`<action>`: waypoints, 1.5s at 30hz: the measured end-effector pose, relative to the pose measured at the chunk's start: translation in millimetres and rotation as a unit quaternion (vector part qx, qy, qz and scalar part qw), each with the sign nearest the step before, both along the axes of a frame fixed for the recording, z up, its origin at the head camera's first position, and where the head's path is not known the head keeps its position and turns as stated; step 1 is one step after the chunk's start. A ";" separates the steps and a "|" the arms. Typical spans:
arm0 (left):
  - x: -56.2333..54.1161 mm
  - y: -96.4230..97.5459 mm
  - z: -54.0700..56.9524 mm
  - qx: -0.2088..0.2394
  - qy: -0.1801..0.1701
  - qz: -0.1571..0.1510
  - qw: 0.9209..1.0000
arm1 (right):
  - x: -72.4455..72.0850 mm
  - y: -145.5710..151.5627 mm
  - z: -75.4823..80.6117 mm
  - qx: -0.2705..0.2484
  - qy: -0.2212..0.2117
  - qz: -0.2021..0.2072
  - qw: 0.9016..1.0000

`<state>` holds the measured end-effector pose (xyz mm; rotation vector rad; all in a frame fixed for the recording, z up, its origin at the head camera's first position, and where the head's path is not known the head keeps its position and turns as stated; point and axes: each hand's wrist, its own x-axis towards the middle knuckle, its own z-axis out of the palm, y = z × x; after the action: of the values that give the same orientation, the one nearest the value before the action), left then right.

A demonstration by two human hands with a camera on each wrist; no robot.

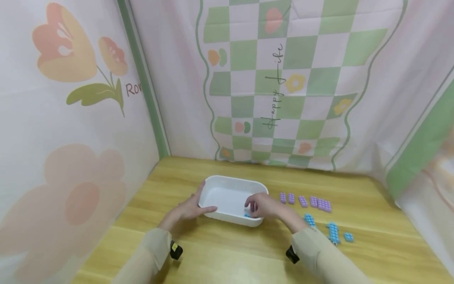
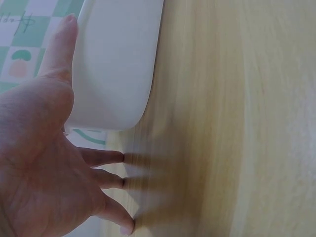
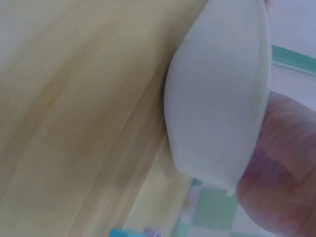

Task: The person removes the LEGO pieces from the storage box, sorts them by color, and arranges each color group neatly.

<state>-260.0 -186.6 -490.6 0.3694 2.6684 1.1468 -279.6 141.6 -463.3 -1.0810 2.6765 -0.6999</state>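
A white rectangular tray [image 1: 230,197] stands on the wooden table. My left hand [image 1: 191,206] rests against its left end, the thumb along the near rim and the fingers extended at the side. In the left wrist view, the thumb of the left hand [image 2: 44,163] lies by the tray wall [image 2: 116,64], the other fingers spread. My right hand [image 1: 264,205] reaches over the tray's right end with bent fingers, pinching a small blue building brick [image 1: 246,215] near the front wall. Only part of that brick shows. In the right wrist view, the tray wall [image 3: 217,98] hides the fingertips of the right hand [image 3: 284,168].
Several purple studded bricks [image 1: 303,201] lie in a row right of the tray. Nearer, by the right forearm, are blue brick pieces [image 1: 333,232] and a small blue brick [image 1: 348,237]. A patterned curtain [image 1: 276,79] hangs behind the table [image 1: 227,252].
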 end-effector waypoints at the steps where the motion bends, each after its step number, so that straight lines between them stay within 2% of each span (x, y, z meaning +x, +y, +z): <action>1: 0.0 0.1 -0.4 -0.003 -0.002 0.002 1.000 | -0.7 -1.7 0.6 0.012 -0.002 -0.004 1.000; 5: -1.2 0.2 -2.4 -0.003 -0.013 0.008 1.000 | -1.9 -7.9 1.7 0.063 0.019 -0.013 0.998; 10: -4.2 -0.6 -4.5 0.001 -0.008 0.010 1.000 | -2.1 -12.0 1.3 0.088 0.013 -0.023 0.996; 17: -10.2 -5.5 -12.0 0.006 0.011 -0.006 1.000 | -5.0 -16.5 5.9 0.111 0.003 0.007 0.994; 22: -10.8 -7.0 -12.8 0.008 0.010 -0.002 1.000 | -9.9 -24.0 -2.1 0.092 -0.002 0.023 0.995; 26: -7.4 -3.5 -8.6 0.005 -0.004 0.004 1.000 | -17.4 -27.8 -19.9 0.068 0.000 0.026 0.997; 30: -6.9 -2.5 -7.4 0.006 -0.002 0.009 1.000 | -27.0 -25.6 -37.0 0.050 0.028 0.030 0.998; 36: -8.9 -1.7 -7.2 0.008 0.008 0.006 1.000 | -24.2 -24.6 -36.6 0.019 0.057 0.023 0.998; 41: -4.5 -0.5 -1.9 0.002 -0.004 0.009 1.000 | -21.4 -25.5 -41.8 -0.004 0.077 -0.009 0.997; 45: -5.6 -2.0 -3.7 0.016 0.004 -0.001 1.000 | -15.3 -29.9 -33.1 -0.019 0.072 -0.049 0.996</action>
<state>-265.6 -188.6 -494.3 0.3838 2.6587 1.1906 -294.9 111.7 -496.4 -1.0529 2.8655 -0.7187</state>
